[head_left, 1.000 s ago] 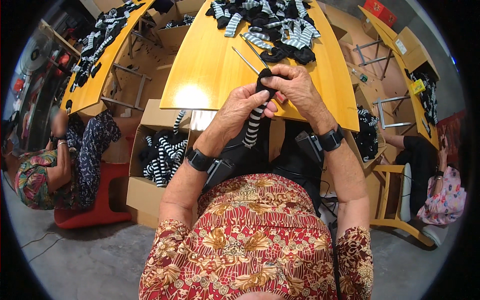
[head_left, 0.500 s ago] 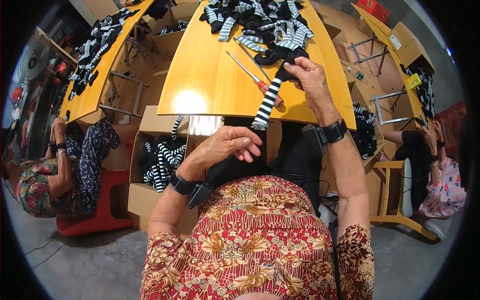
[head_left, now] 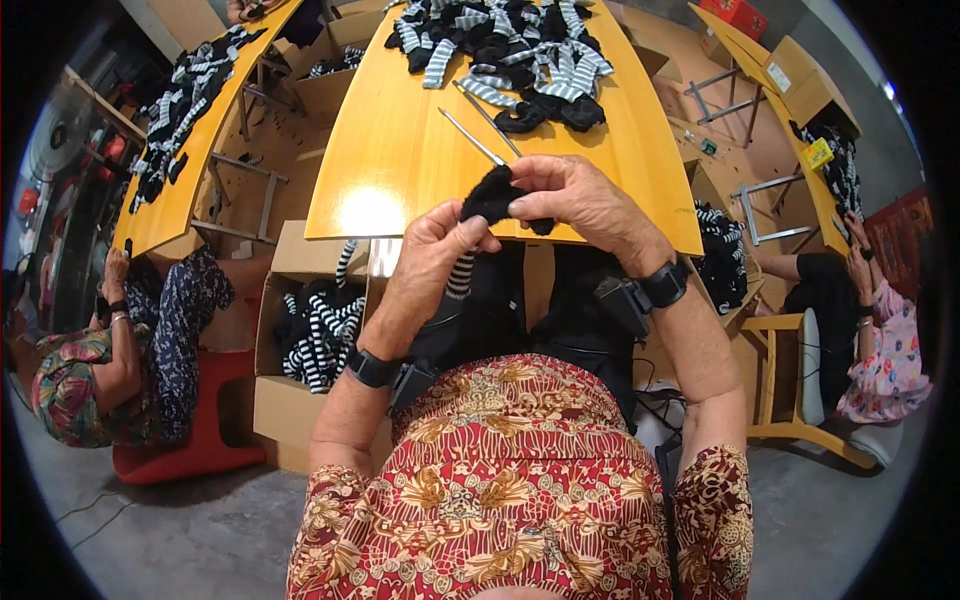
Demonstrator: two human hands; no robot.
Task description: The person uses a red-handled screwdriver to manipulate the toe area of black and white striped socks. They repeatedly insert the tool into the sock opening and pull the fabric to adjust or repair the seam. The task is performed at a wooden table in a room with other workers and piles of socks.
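Head view: the left hand (head_left: 435, 245) pinches the lower left edge of a black-and-white sock (head_left: 488, 198) between thumb and fingers, while the right hand (head_left: 585, 200) grips its black part from the upper right, thumb and forefinger closed on the cloth. The sock is held at the near edge of a yellow table (head_left: 390, 150), its black part bunched between the two hands and its striped end showing below the left one. A dark band (head_left: 375, 368) circles the left wrist, and another (head_left: 663, 286) the right. Just beyond the sock, a thin metal shaft (head_left: 470, 135) and a darker rod (head_left: 490, 120) slant toward the hands, their near ends hidden. Farther up the table lies a loose heap of black and grey-striped socks (head_left: 500, 50). To the left below the tabletop, an open cardboard box (head_left: 285, 410) holds striped pieces (head_left: 325, 340); more striped pieces (head_left: 720, 255) lie to the right. At the outer sides, one co-worker (head_left: 75, 390) sits by a left-hand table (head_left: 190, 190), another (head_left: 880, 370) by a right-hand table (head_left: 738, 45).
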